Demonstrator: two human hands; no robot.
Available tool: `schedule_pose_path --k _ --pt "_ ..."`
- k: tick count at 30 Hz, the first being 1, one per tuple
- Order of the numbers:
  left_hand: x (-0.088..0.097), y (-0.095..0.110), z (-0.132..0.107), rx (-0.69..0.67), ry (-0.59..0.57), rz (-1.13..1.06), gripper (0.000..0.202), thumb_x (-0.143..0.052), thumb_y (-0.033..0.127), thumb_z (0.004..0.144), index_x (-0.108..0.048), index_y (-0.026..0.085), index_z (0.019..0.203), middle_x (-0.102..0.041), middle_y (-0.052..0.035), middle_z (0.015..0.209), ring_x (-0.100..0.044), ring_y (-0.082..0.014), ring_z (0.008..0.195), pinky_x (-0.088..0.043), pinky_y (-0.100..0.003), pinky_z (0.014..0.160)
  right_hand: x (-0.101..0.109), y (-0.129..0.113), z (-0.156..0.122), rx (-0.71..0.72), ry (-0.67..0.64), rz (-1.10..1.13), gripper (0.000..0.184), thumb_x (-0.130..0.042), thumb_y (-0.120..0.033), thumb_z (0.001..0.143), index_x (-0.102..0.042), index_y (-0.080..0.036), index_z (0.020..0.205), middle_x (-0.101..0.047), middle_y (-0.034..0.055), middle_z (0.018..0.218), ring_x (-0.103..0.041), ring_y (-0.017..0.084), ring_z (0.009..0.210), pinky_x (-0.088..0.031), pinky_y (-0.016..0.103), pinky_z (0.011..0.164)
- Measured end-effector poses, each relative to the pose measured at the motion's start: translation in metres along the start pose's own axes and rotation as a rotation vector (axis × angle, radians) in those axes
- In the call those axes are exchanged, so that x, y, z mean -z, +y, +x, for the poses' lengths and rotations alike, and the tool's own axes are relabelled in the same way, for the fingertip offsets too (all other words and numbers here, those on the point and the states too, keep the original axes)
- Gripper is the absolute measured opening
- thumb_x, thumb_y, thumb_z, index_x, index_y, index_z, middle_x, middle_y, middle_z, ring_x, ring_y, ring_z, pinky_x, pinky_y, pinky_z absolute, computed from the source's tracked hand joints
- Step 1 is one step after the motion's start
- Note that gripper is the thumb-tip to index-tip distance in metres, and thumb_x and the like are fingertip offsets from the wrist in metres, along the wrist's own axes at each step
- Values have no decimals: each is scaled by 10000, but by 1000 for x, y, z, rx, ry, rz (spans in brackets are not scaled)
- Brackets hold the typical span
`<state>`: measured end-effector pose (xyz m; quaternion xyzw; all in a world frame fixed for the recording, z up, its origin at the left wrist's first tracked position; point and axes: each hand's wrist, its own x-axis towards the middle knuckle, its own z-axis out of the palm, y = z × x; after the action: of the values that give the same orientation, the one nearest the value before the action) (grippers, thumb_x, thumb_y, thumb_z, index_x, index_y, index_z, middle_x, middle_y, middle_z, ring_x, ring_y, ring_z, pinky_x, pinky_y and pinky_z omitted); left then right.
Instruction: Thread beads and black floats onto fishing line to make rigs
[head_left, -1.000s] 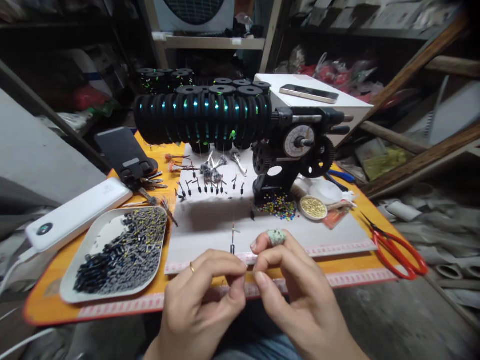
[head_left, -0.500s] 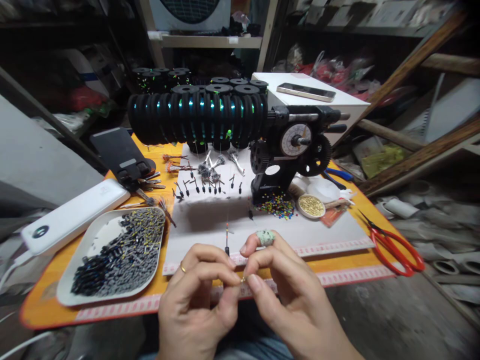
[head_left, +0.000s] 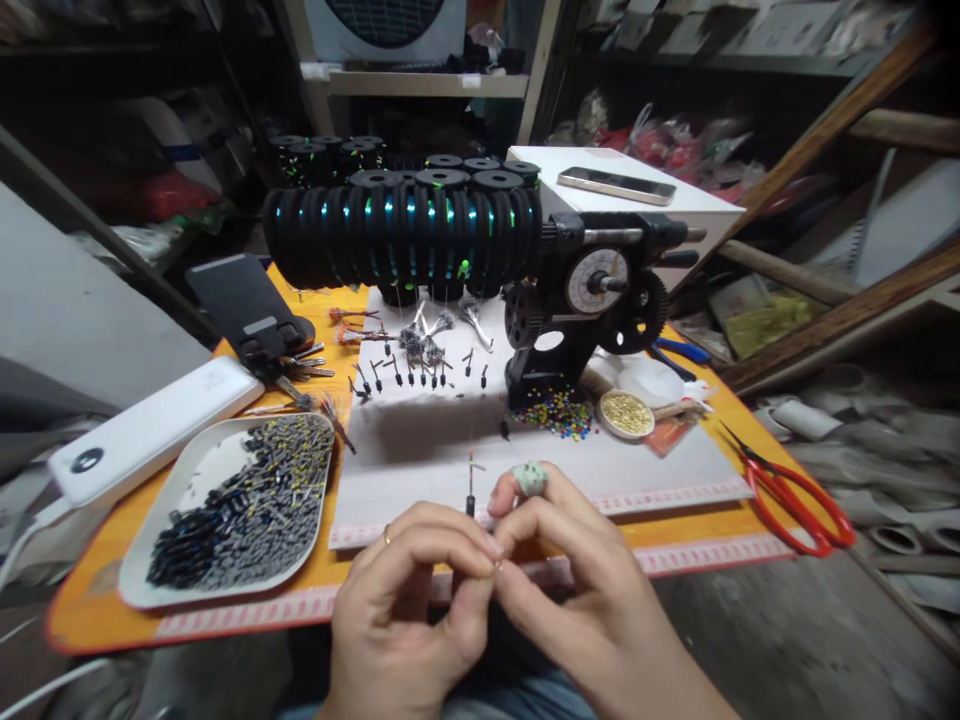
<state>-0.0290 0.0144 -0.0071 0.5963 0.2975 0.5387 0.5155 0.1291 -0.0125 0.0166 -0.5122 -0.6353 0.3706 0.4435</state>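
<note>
My left hand (head_left: 420,595) is closed in a pinch at the front edge of the table, its thumb and forefinger meeting the fingertips of my right hand (head_left: 574,575). That hand is pinched too and wears a pale green wrap (head_left: 530,478) on one finger. A tiny gold-coloured piece (head_left: 497,566) shows between the touching fingertips, too small to name and mostly hidden. Just beyond the fingers hangs a thin line with small beads, a crosspiece and a black cylinder (head_left: 470,504) at its lower end.
Black spools (head_left: 405,235) line a geared winder (head_left: 592,290) with a dial. A tray (head_left: 129,570) of small grey and black parts stands left. Coloured beads (head_left: 559,414), a dish of gold-coloured bits (head_left: 626,413) and red-handled scissors (head_left: 799,510) lie right. A white power bank (head_left: 157,430) lies far left.
Both hands have drawn closer together, the left shifting right, and the gold-coloured piece is now more covered. The hanging line with the black cylinder sits slightly further right.
</note>
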Motion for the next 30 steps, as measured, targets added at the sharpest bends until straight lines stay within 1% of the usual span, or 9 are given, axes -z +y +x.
schedule_pose_path --k 4,7,11,16,20,23,25,27,30 --pt "1 -4 0 161 0 -171 185 -676 82 888 -720 259 857 -665 15 820 -646 -108 736 -545 -156 624 4 2 -4 229 129 -182 149 -676 -100 866 -662 -215 961 -663 44 920 -670 174 876 -578 256 737" --pt "2 -6 0 224 -50 -311 178 -678 93 898 -736 261 888 -648 17 829 -633 -87 666 -558 -171 623 7 2 -5 377 150 -188 282 -689 -52 868 -695 -202 1108 -730 67 984 -716 162 859 -606 220 700" --pt "2 -2 1 241 -59 -334 174 -666 75 903 -752 226 900 -649 0 791 -666 -110 676 -583 -199 647 10 2 -6 484 155 -276 355 -620 51 844 -722 -182 1092 -760 82 963 -741 170 855 -623 245 750" --pt "1 5 5 235 6 -181 221 -684 26 868 -709 245 860 -717 13 830 -698 -104 794 -574 -153 745 13 4 -7 357 157 -256 265 -607 12 861 -714 -177 1014 -729 64 853 -710 152 732 -586 219 611" --pt "1 3 6 229 12 -78 249 -663 17 872 -675 265 890 -723 29 863 -706 -97 815 -575 -144 754 15 8 -7 269 90 -216 203 -597 -23 890 -695 -173 986 -710 40 839 -693 130 738 -558 206 647" --pt "2 -1 5 200 -5 -14 250 -649 23 884 -648 272 909 -717 31 873 -709 -103 819 -584 -158 757 15 12 -6 218 63 -219 187 -592 -45 899 -680 -192 973 -691 15 828 -662 113 695 -529 196 610" --pt "5 -3 5 122 -45 99 274 -624 4 890 -637 273 941 -716 20 908 -713 -117 865 -586 -180 783 14 15 -6 206 73 -240 159 -597 -58 890 -659 -194 944 -658 3 802 -631 109 657 -509 197 575" --pt "9 -4 6 -28 -107 286 309 -596 -35 883 -638 256 976 -713 -11 983 -708 -135 938 -576 -201 828 13 18 -6 206 105 -279 133 -592 -65 882 -634 -188 910 -613 -3 770 -605 111 637 -491 203 554" --pt "15 -6 7 -221 -205 552 361 -575 -59 886 -641 215 1111 -684 -47 994 -695 -139 908 -558 -198 824 10 24 -5 227 143 -341 123 -571 -62 890 -619 -174 908 -577 2 753 -591 122 646 -477 221 560"
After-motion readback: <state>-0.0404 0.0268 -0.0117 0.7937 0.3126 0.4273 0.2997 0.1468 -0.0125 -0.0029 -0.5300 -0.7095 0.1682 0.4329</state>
